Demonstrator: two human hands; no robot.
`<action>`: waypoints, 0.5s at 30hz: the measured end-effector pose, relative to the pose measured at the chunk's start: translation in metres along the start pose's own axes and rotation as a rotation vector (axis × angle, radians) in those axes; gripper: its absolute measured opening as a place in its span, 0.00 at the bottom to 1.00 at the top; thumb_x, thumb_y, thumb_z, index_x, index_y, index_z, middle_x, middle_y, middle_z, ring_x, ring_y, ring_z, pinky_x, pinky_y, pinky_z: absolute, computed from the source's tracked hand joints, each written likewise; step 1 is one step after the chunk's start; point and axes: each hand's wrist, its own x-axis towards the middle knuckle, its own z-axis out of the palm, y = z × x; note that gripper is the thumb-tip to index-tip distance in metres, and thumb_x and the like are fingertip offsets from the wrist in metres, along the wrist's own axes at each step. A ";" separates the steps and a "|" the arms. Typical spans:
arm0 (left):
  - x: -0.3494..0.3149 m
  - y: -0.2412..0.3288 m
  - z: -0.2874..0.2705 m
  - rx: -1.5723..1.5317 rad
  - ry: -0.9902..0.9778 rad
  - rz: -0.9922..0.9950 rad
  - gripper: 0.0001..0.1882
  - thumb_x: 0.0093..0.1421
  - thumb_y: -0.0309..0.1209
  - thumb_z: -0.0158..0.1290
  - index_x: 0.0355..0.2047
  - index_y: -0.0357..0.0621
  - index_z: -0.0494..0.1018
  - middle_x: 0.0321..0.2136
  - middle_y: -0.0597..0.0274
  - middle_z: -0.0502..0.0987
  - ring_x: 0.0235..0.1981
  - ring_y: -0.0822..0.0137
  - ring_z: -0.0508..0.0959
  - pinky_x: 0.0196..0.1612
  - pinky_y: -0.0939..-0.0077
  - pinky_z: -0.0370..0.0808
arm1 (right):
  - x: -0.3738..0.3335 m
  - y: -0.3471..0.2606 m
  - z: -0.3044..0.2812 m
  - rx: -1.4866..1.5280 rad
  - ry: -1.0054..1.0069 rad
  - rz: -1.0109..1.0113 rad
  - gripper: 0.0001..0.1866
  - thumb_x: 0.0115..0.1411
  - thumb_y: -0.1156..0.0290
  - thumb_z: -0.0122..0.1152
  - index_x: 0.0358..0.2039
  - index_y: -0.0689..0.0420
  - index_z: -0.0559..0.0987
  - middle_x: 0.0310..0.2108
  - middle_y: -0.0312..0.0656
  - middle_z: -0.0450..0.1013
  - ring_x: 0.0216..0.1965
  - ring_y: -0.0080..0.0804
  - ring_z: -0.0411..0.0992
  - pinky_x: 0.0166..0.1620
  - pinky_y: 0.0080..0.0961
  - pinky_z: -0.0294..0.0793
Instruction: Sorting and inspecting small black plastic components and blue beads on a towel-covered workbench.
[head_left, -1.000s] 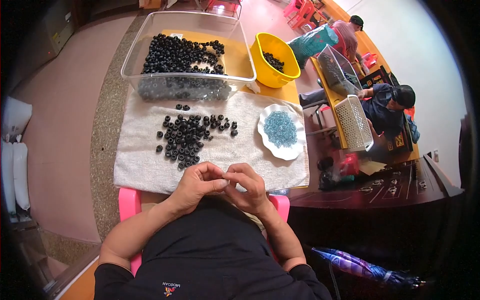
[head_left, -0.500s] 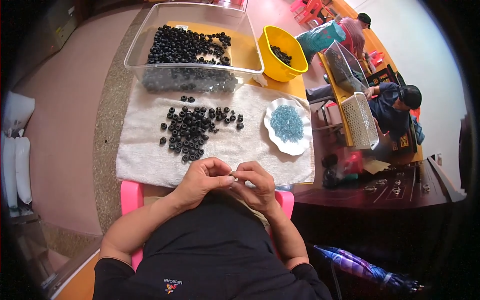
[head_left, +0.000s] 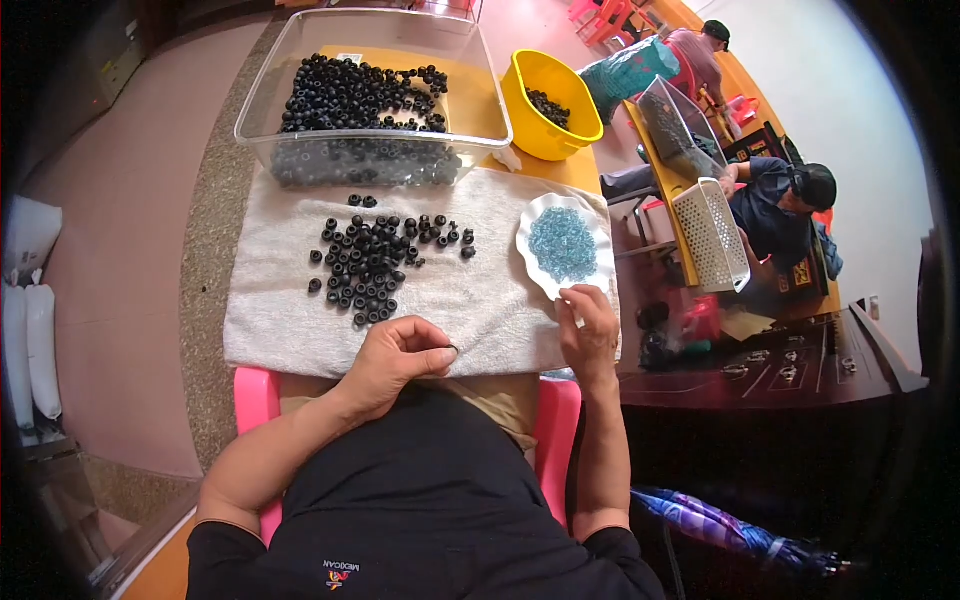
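My left hand is closed in a pinch in front of the towel's near edge. A small dark piece shows at its fingertips, too small to make out fully. My right hand reaches to the near rim of a white scalloped plate, thumb and forefinger slightly apart, with nothing visible between them. Small clear bluish pieces lie heaped on that plate. Beyond my left hand, a loose pile of round black parts with holes is spread on the white towel.
A large clear plastic bin with many black parts stands at the back. Beside it is a yellow tub holding more. On the right, a person in dark clothes sits by a white perforated basket. A folded umbrella lies at lower right.
My right hand has left my left hand and moved right and forward to the plate's rim. My left hand stays in its pinch. The whole view has shifted slightly.
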 end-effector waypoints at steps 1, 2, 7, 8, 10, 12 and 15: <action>0.000 0.000 0.000 0.001 -0.003 -0.002 0.07 0.57 0.22 0.60 0.35 0.38 0.75 0.30 0.63 0.79 0.31 0.74 0.79 0.38 0.79 0.78 | 0.001 0.006 -0.002 -0.054 0.005 -0.024 0.07 0.53 0.81 0.63 0.34 0.61 0.79 0.34 0.46 0.75 0.33 0.42 0.75 0.36 0.31 0.75; 0.000 0.000 -0.001 0.002 0.001 -0.003 0.07 0.57 0.22 0.60 0.35 0.38 0.75 0.30 0.63 0.79 0.31 0.74 0.79 0.38 0.79 0.78 | 0.002 0.006 -0.001 -0.106 0.008 -0.046 0.07 0.53 0.81 0.63 0.34 0.60 0.79 0.34 0.46 0.75 0.33 0.43 0.75 0.36 0.32 0.75; 0.000 0.000 0.000 0.001 0.008 -0.007 0.07 0.57 0.22 0.60 0.36 0.38 0.75 0.31 0.63 0.79 0.32 0.74 0.79 0.39 0.79 0.79 | 0.002 -0.032 0.014 0.107 -0.096 -0.086 0.11 0.48 0.84 0.66 0.34 0.60 0.79 0.34 0.46 0.76 0.36 0.43 0.76 0.38 0.32 0.76; 0.000 0.000 0.000 0.003 0.010 -0.006 0.07 0.57 0.22 0.60 0.36 0.38 0.75 0.31 0.63 0.79 0.32 0.74 0.79 0.39 0.79 0.79 | 0.003 -0.036 0.020 0.153 -0.162 -0.116 0.12 0.48 0.83 0.66 0.35 0.59 0.79 0.35 0.46 0.75 0.36 0.43 0.76 0.38 0.32 0.76; 0.000 0.000 0.000 -0.012 0.012 -0.009 0.07 0.57 0.22 0.59 0.36 0.38 0.75 0.31 0.63 0.78 0.31 0.74 0.79 0.39 0.79 0.79 | 0.008 -0.049 0.031 0.146 -0.215 -0.155 0.14 0.48 0.82 0.63 0.37 0.59 0.79 0.34 0.45 0.75 0.36 0.43 0.75 0.38 0.33 0.75; 0.001 0.001 0.000 -0.018 0.019 -0.009 0.07 0.57 0.22 0.59 0.36 0.38 0.75 0.31 0.63 0.78 0.31 0.73 0.79 0.39 0.79 0.79 | 0.015 -0.054 0.041 0.136 -0.227 -0.179 0.14 0.48 0.82 0.63 0.37 0.59 0.79 0.35 0.44 0.75 0.36 0.43 0.74 0.38 0.34 0.75; 0.000 0.002 0.001 -0.022 0.020 -0.005 0.07 0.57 0.22 0.59 0.36 0.38 0.74 0.30 0.63 0.78 0.31 0.73 0.79 0.39 0.79 0.79 | 0.027 -0.064 0.049 0.085 -0.255 -0.213 0.14 0.48 0.81 0.61 0.38 0.58 0.79 0.36 0.43 0.74 0.36 0.42 0.73 0.39 0.34 0.74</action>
